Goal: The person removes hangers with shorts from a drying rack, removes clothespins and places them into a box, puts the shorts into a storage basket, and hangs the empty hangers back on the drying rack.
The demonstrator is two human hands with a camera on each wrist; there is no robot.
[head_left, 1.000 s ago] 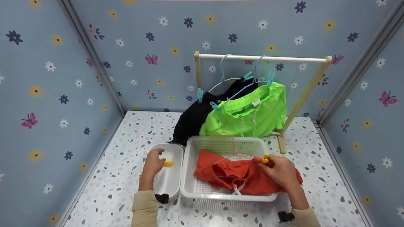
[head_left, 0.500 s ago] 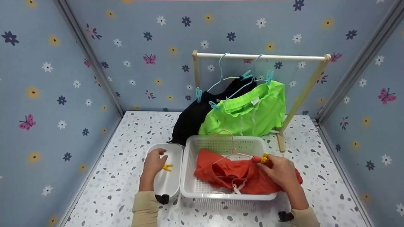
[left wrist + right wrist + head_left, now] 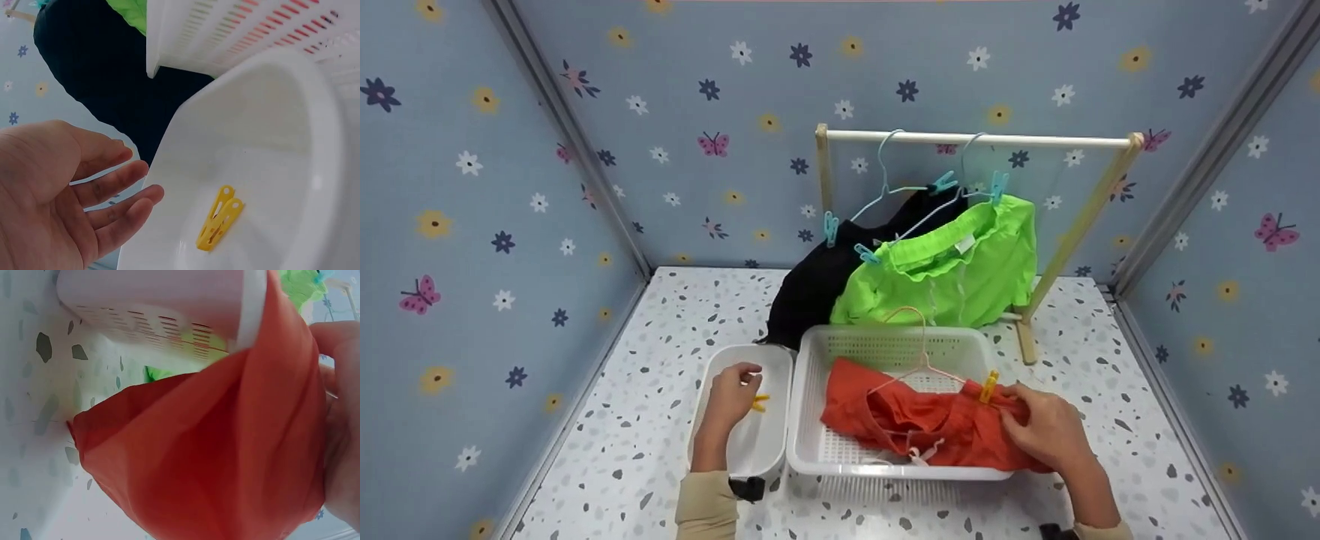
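Red shorts point(image 3: 907, 412) with a white drawstring lie across the white perforated basket point(image 3: 900, 471), part of them over its right side. A pink hanger point(image 3: 924, 349) stands in their waistband. At its right end a yellow clothespin point(image 3: 988, 387) is clipped on the cloth. My right hand point(image 3: 1048, 431) pinches the shorts just right of this clothespin; in the right wrist view the red cloth point(image 3: 225, 450) hides some fingers. My left hand point(image 3: 73, 197) hovers over the small white tub point(image 3: 326, 169), fingers loosely bent, holding nothing. Below it a second yellow clothespin point(image 3: 219, 218) lies in the tub.
Behind the basket stands a rack with a white rail point(image 3: 1035, 140) and wooden legs point(image 3: 1080, 225). Black clothing point(image 3: 810, 285) and bright green shorts point(image 3: 960, 277) hang there on blue hangers with blue clothespins. Flowered walls enclose the speckled table point(image 3: 660, 315).
My right hand has let go of the yellow clothespin, which now sits on the waistband, and has shifted right onto the cloth. The hanger has moved slightly right. My left hand has barely moved.
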